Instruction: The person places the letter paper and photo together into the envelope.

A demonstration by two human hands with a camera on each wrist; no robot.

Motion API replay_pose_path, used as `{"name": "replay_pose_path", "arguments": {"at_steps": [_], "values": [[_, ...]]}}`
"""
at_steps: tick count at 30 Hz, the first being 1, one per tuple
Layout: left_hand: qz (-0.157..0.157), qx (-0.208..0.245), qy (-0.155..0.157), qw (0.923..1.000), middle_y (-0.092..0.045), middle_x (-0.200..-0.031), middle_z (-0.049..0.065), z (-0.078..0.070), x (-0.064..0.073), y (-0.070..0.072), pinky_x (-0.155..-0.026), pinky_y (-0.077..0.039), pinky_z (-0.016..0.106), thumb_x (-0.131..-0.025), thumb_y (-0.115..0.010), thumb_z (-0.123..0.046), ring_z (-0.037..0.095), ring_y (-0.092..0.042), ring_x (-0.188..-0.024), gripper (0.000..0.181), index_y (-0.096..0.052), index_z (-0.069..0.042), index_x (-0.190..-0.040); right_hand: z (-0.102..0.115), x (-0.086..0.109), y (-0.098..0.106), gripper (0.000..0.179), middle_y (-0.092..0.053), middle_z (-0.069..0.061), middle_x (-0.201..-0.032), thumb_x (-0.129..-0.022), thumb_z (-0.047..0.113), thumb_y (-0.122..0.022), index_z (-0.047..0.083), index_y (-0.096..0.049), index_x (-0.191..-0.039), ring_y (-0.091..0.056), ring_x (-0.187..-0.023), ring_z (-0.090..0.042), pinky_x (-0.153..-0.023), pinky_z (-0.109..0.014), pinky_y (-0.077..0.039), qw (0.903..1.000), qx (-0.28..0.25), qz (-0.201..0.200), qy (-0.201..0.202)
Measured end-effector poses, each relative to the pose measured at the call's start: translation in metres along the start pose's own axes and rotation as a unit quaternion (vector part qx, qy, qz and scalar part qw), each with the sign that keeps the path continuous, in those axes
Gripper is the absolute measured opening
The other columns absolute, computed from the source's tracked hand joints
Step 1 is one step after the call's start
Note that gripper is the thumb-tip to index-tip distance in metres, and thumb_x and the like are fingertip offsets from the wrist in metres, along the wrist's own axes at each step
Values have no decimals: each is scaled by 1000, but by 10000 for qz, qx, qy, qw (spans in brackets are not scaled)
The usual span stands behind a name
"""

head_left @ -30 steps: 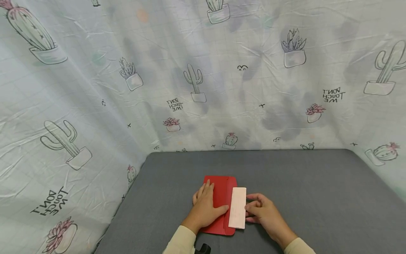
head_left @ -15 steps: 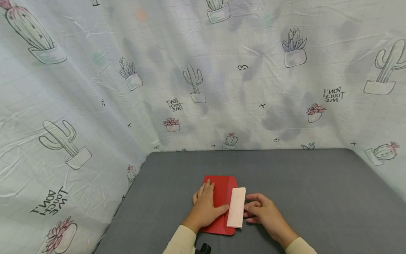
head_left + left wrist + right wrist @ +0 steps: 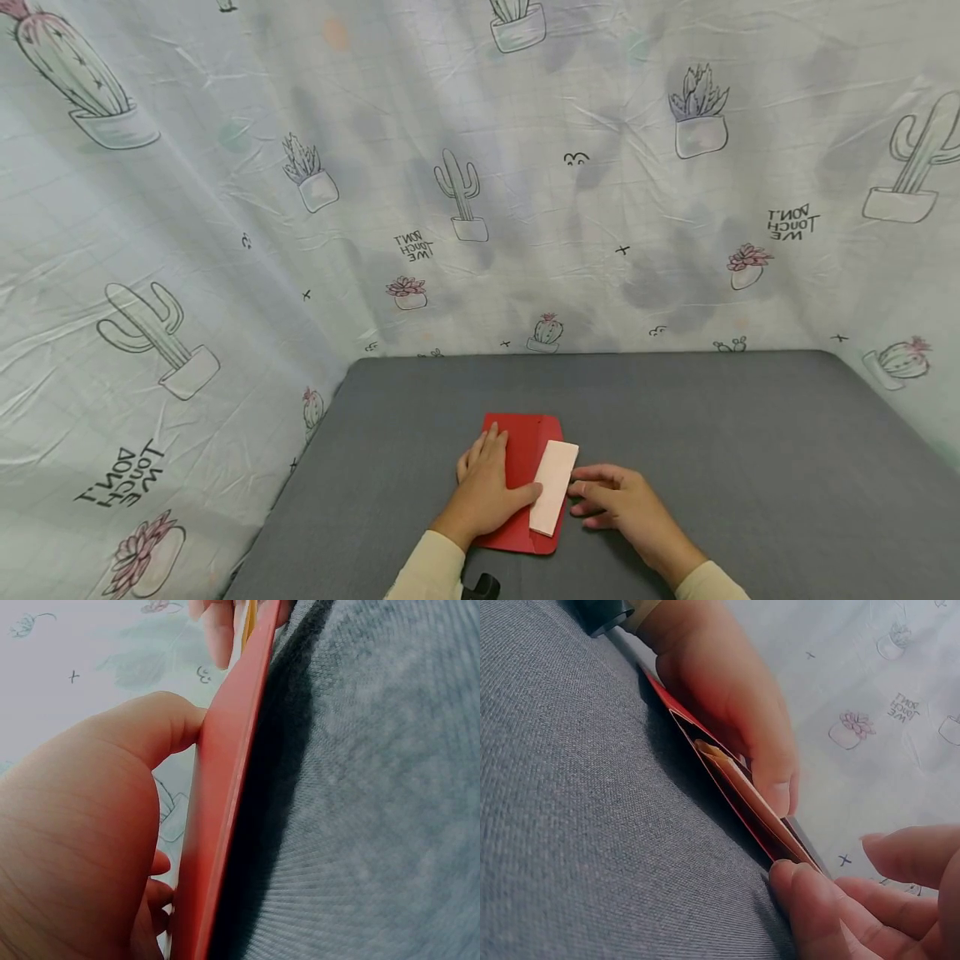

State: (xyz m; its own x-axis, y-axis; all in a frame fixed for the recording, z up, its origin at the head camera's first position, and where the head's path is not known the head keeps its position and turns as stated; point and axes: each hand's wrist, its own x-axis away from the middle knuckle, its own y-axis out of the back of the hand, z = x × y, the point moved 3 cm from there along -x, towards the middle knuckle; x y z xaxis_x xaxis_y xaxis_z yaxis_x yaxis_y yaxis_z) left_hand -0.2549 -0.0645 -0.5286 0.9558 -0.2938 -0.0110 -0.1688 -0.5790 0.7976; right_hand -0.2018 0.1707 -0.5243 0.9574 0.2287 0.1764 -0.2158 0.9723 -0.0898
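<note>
A red envelope (image 3: 522, 454) lies on the grey table with its flap side to the right. My left hand (image 3: 483, 492) rests flat across it, and the thumb presses its top face. A folded pinkish-white paper strip (image 3: 555, 487) lies slanted over the flap, its left edge close to the left thumb. In the right wrist view the envelope's mouth gapes, and the paper (image 3: 746, 787), with a yellowish corner, sits partly between its layers. My right hand (image 3: 622, 512) is at the paper's right edge, fingers bent against it; its thumb (image 3: 907, 851) stands apart from them.
The grey cloth-covered table (image 3: 750, 458) extends to both sides and behind the envelope. A pale curtain (image 3: 570, 208) printed with cacti hangs along its back and left. A black strap or mount (image 3: 483, 586) shows beside the left sleeve.
The paper strip has slid left over the envelope and tilted, its near end now farther left. My right hand has followed it slightly left. The left hand has stayed in place.
</note>
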Motion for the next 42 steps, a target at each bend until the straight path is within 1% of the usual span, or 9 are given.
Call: {"name": "replay_pose_path", "arguments": {"at_steps": [6,12,20,25,33,38,42], "values": [[-44,10,-32,10000,-25,-176,19,-2,2,2,-121,-14,67,-90,-77,-59,41,-21,-159,106,-37,2,-167,1,0,-1,48,-76,-17,-122,-109,19,-67,-15,-60,-142,-76,-99,-32,-79,-39,-63,10000,22,80,-39],[-55,-5,-31,10000,-26,-176,19,-4,3,3,-121,-15,67,-88,-78,-59,41,-22,-158,107,-37,2,-167,0,0,-2,50,-75,-18,-125,-110,22,-67,-14,-59,-144,-77,-100,-33,-79,-41,-64,9999,36,37,-104],[18,-13,-16,10000,-25,-176,19,-4,3,3,-121,-15,67,-89,-77,-60,41,-21,-159,107,-36,1,-167,-1,0,-3,52,-74,-15,-127,-111,28,-67,-10,-60,-146,-76,-102,-32,-80,-42,-64,9998,-41,154,-127],[32,-10,-28,10000,-25,-176,19,-4,3,3,-121,-14,67,-89,-77,-60,41,-21,-159,107,-36,1,-167,0,0,-4,56,-73,-15,-130,-111,30,-67,-10,-58,-149,-76,-104,-32,-82,-42,-64,9994,-107,256,-184],[61,34,-64,10000,-24,-176,19,-4,3,4,-121,-14,67,-90,-76,-60,41,-20,-160,107,-35,1,-168,-2,0,-8,60,-71,-15,-135,-112,30,-65,-11,-50,-153,-75,-110,-32,-83,-43,-64,9979,-451,389,-256],[52,25,-87,9999,-25,-176,20,-4,3,4,-121,-14,67,-90,-76,-60,41,-20,-159,107,-35,1,-168,-2,1,-11,61,-69,-16,-139,-113,29,-62,-12,-45,-155,-73,-113,-32,-83,-45,-64,9972,-539,463,-250],[42,23,-109,9999,-25,-176,20,-4,3,3,-121,-14,67,-90,-77,-59,41,-20,-160,107,-35,2,-167,-1,1,-13,63,-65,-17,-144,-113,30,-61,-10,-43,-158,-72,-116,-33,-83,-46,-64,9967,-549,525,-291]]}}
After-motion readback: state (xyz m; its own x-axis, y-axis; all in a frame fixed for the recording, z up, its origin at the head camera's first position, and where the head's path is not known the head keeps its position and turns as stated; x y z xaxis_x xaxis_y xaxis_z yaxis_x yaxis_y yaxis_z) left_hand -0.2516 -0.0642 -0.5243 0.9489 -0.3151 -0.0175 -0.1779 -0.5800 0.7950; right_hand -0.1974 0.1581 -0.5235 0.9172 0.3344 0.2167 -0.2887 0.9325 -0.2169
